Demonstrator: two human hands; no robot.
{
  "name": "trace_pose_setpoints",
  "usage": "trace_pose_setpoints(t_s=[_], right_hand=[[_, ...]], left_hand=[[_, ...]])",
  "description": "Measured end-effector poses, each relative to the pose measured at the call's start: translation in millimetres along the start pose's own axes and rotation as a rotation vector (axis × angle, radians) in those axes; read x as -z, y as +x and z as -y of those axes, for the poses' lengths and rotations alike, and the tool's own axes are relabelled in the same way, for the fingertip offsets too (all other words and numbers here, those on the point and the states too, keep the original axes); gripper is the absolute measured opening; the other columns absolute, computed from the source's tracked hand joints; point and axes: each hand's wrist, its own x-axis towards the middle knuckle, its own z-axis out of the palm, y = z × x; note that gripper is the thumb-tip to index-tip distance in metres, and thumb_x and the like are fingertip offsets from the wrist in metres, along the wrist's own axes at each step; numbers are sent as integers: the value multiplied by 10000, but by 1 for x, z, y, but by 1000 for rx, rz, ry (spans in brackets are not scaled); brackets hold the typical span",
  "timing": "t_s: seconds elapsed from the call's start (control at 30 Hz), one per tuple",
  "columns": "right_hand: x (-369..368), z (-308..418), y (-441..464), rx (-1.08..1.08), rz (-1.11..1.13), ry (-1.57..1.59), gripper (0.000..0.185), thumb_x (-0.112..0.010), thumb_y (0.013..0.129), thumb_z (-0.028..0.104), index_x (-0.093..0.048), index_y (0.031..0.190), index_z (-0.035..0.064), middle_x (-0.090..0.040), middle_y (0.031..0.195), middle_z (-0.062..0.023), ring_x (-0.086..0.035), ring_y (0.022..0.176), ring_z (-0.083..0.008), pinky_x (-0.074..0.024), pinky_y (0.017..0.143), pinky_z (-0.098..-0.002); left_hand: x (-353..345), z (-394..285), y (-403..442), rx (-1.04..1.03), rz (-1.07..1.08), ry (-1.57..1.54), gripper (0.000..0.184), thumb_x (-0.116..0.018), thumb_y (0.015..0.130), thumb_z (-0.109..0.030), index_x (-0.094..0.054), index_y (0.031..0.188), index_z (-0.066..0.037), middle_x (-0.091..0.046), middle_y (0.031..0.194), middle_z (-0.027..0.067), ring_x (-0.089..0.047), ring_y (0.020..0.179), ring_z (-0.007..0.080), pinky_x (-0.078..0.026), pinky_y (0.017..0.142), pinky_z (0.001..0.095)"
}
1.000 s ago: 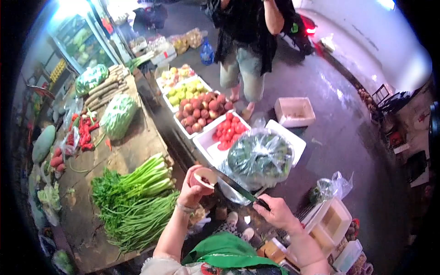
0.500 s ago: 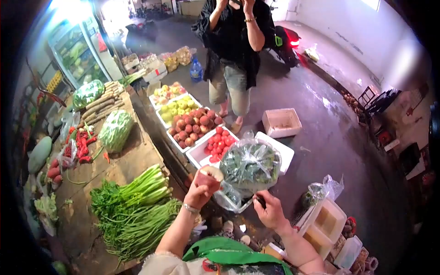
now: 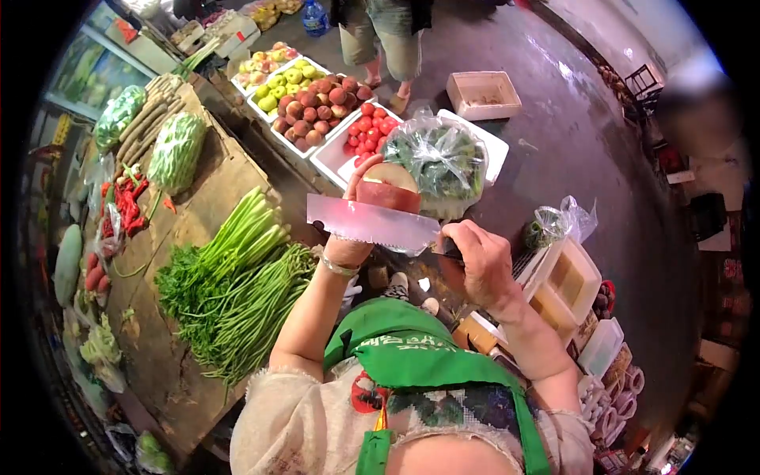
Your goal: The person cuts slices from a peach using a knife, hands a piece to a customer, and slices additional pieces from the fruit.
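My left hand (image 3: 348,251) is closed around a reddish-skinned, round piece of produce (image 3: 389,195) with a pale cut face. I cannot tell whether it is a fruit or a root. My right hand (image 3: 483,265) grips the dark handle of a wide-bladed knife (image 3: 372,225). Its blade has a toothed lower edge and lies across in front of the produce and part of my left hand, hiding the palm. Whether blade and produce touch cannot be made out. Just beyond my hands is a plastic-wrapped bundle of leafy greens (image 3: 443,162).
To the left, celery (image 3: 245,245) and long green beans (image 3: 245,309) lie on a wooden table (image 3: 190,404). White foam boxes ahead hold tomatoes (image 3: 368,131), peaches (image 3: 313,115) and green apples (image 3: 285,85). Pale tubs (image 3: 562,293) stand right. A person (image 3: 384,39) stands across.
The view has tipped down. The knife, of which little showed before, now lies flat across in front of the produce. Its pale cut face is now turned up toward me.
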Motion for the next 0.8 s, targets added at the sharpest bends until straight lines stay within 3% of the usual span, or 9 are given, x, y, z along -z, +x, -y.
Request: trace_pose_setpoints(t_s=[0.2, 0.27, 0.33, 0.4, 0.53, 0.57, 0.73, 0.8], right_hand=[[6, 0, -6, -13, 59, -1, 332, -714, 679, -23, -562, 967, 42, -623, 806, -100, -642, 660, -289, -513, 564, -340], [9, -1, -8, -18, 83, 4, 333, -721, 689, -17, -560, 975, 41, -624, 806, -104, -643, 659, -293, -511, 557, -342], [7, -3, -13, -4, 96, 54, 310, -725, 728, -6, -557, 985, 39, -617, 797, -112, -634, 643, -300, -500, 533, -353], [-1, -8, -23, -10, 76, 36, 278, -704, 742, 36, -557, 976, 59, -573, 771, -103, -622, 633, -302, -499, 526, -370], [1, -3, -30, -30, 53, 44, 263, -662, 745, 56, -564, 987, 81, -514, 741, -92, -603, 612, -302, -500, 520, -386], [0, -3, -33, -37, 53, 48, 263, -662, 745, 56, -564, 987, 81, -514, 741, -92, -603, 612, -302, -500, 520, -386], [3, -3, -41, -81, 28, 11, 317, -686, 691, 24, -555, 975, 78, -500, 746, -93, -594, 623, -311, -499, 537, -399], [7, -2, -43, -108, 43, 20, 337, -690, 678, 16, -551, 978, 80, -506, 754, -94, -594, 628, -315, -497, 537, -403]], left_hand=[[-17, -10, -10, 80, 37, 78, 799, -815, 764, -269, -401, 1416, -64, -625, 1206, 121, -647, 1050, 218, -541, 921, 375], [-14, -1, -7, 20, 39, -10, 633, -649, 908, -298, -397, 1427, -38, -619, 1223, 157, -641, 1050, 241, -545, 910, 377], [-13, -4, -9, -10, 114, 51, 724, -722, 842, -342, -403, 1413, -32, -615, 1236, 165, -644, 1057, 254, -544, 907, 379], [-21, -10, -14, 123, 45, -8, 891, -847, 715, -362, -403, 1405, -13, -626, 1211, 124, -653, 1055, 224, -551, 921, 370], [-18, -1, -20, 78, 115, 8, 883, -832, 727, -394, -410, 1400, -11, -624, 1215, 126, -651, 1056, 219, -549, 917, 364], [-20, -1, -21, 119, 19, 86, 817, -811, 757, -360, -425, 1388, -14, -623, 1212, 119, -648, 1052, 212, -543, 919, 363], [-34, 3, -27, 155, -11, 12, 701, -768, 805, -272, -441, 1374, -26, -622, 1198, 107, -647, 1048, 203, -538, 922, 359], [-43, 1, -32, -3, 61, 290, 702, -777, 797, -231, -434, 1376, -33, -621, 1199, 110, -646, 1051, 204, -539, 922, 362]])
